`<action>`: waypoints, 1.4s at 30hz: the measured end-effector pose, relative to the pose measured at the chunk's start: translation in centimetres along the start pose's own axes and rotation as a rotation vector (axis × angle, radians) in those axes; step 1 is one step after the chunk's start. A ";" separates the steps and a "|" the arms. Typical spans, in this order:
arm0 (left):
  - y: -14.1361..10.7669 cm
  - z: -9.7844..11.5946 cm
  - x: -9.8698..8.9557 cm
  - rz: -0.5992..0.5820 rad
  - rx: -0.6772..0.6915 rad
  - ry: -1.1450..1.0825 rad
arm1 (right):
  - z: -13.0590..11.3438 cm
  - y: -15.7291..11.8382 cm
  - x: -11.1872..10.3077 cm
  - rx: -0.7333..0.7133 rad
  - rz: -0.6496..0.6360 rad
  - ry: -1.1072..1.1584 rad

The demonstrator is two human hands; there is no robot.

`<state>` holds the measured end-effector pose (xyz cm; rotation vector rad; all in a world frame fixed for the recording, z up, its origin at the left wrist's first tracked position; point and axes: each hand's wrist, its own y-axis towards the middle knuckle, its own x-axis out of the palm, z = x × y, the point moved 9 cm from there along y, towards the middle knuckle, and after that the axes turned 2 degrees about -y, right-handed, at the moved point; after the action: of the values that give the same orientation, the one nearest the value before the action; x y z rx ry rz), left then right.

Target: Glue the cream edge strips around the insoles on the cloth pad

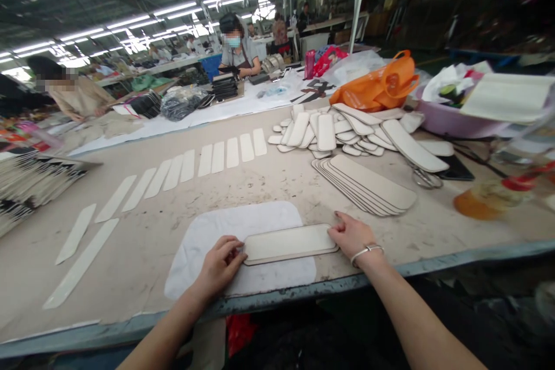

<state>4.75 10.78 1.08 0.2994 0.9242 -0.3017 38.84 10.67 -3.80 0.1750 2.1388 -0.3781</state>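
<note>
A long cream panel with a dark edge [288, 244] lies over a white sheet [197, 243] near the table's front edge. My left hand [223, 263] pinches the panel's left end between thumb and fingers. At its right end, my right hand [353, 237], with a bracelet at the wrist, grips the corner. Just beyond my right hand is a fanned stack of similar dark-edged panels [373, 185]. Pale strips [173, 172] lie in a slanting row behind and to the left.
Behind the stack is a heap of panels [326, 132], with an orange bag [377, 87], a purple basin [459, 122], scissors [427, 178] and a bottle of amber liquid [481, 201] nearby. Bundled pieces [39, 179] sit far left. People work across the table.
</note>
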 end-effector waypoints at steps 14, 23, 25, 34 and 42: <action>-1.8 2.1 0.8 -0.011 0.351 0.109 | -0.1 0.0 0.1 0.007 -0.001 -0.014; -1.8 2.4 0.8 -0.024 0.400 0.119 | -0.5 -0.3 -0.2 -0.004 0.040 -0.004; -1.7 2.4 0.9 -0.027 0.403 0.126 | -0.5 -0.3 -0.2 -0.006 0.045 -0.008; -2.0 1.9 1.3 -0.015 0.360 0.153 | -0.6 -0.6 -0.1 -0.044 0.041 0.027; -2.5 3.3 1.4 -0.060 0.450 0.135 | -1.8 -2.1 -1.9 -0.157 0.224 -0.102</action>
<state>7.04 7.11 1.47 0.7136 0.9944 -0.5508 37.93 9.34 -0.88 0.2959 2.0132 -0.0862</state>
